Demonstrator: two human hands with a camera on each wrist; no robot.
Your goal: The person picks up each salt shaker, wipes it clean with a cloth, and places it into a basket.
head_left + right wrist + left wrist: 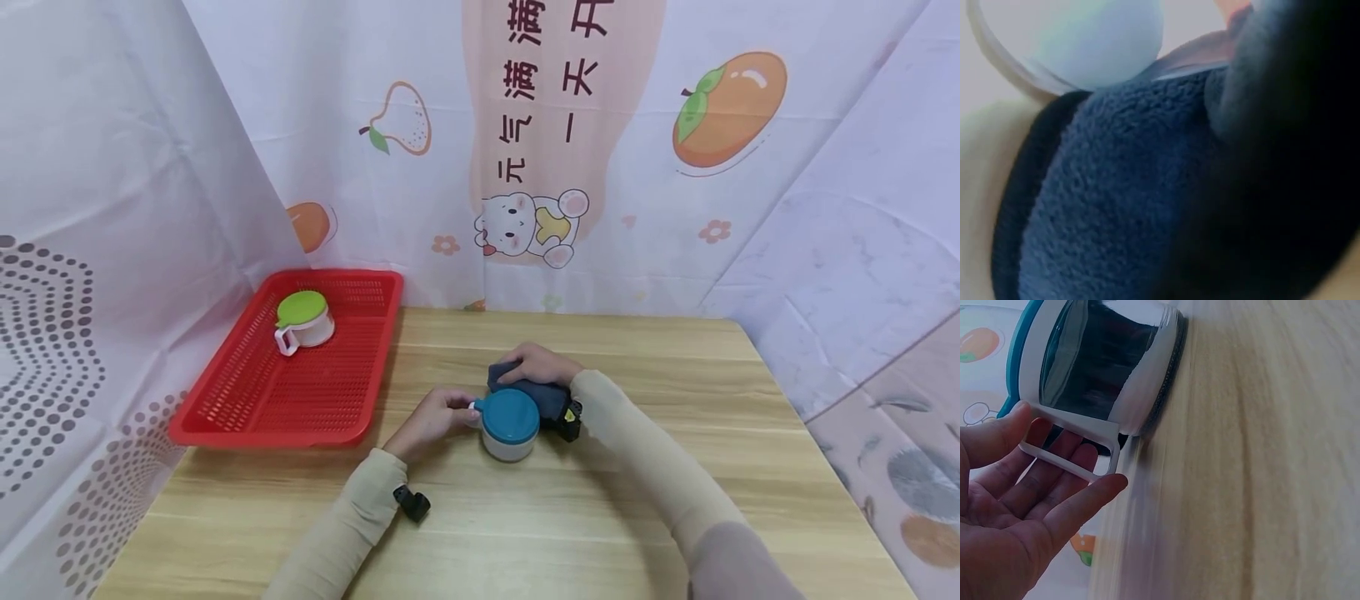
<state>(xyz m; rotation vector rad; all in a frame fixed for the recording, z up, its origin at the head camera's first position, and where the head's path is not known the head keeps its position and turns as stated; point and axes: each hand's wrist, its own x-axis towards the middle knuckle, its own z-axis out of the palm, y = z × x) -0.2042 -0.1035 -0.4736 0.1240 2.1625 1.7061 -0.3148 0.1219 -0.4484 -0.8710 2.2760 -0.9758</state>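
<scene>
A glass seasoning jar [510,448] with a blue lid and a white handle stands upright on the wooden table. My left hand [438,419] holds its handle; the left wrist view shows the thumb at the top of the white handle [1063,464] and fingers through and around the loop. On the jar's far right side, my right hand [542,364] grips a dark blue cloth [531,395] against it. Up close in the right wrist view, the fuzzy cloth [1110,181] touches the jar's side, while the right fingers are mostly dark or hidden.
At the left stands a red plastic basket [262,438] with slotted walls. Inside it, near the back, sits a similar jar [315,331] with a green lid. A printed curtain [420,217] hangs along the table's back edge.
</scene>
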